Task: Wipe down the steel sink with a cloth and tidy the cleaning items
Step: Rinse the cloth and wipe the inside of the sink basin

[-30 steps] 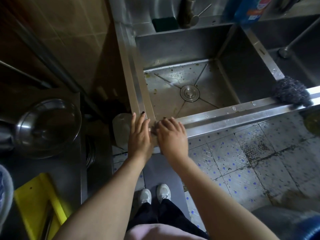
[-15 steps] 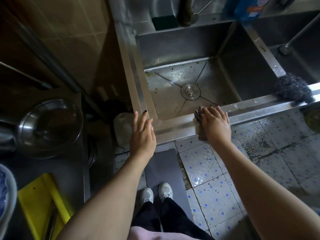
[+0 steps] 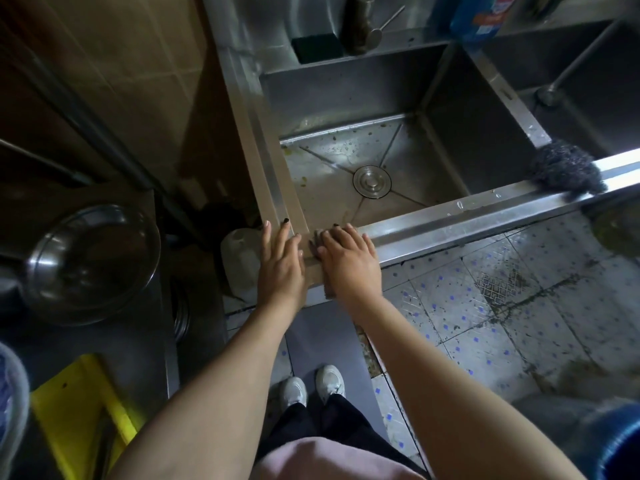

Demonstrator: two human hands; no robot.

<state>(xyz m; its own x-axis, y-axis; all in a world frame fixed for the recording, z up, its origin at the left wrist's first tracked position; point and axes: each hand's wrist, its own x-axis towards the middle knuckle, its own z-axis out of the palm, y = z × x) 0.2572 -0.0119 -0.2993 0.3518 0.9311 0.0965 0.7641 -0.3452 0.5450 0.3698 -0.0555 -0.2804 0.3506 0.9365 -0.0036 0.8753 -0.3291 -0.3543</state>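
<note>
Steel sink rim [image 3: 467,221], cloth [image 3: 316,239], scourer [image 3: 564,171], sponge [image 3: 317,46]

Lighting: dim overall, light falling from the upper right. Brightest zones: sink [image 3: 485,220] front rim and basin floor, with glare streaks on the steel. Deep shadow: left wall [image 3: 104,81], steel bowl [image 3: 93,261]. Quality: soft focus throughout, wide-angle bending at edges, corners blurred.

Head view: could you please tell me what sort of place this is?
Probably a working kitchen's wash-up area: a deep two-basin steel sink, a wire scrubber on its rim, a metal bowl nearby.
</note>
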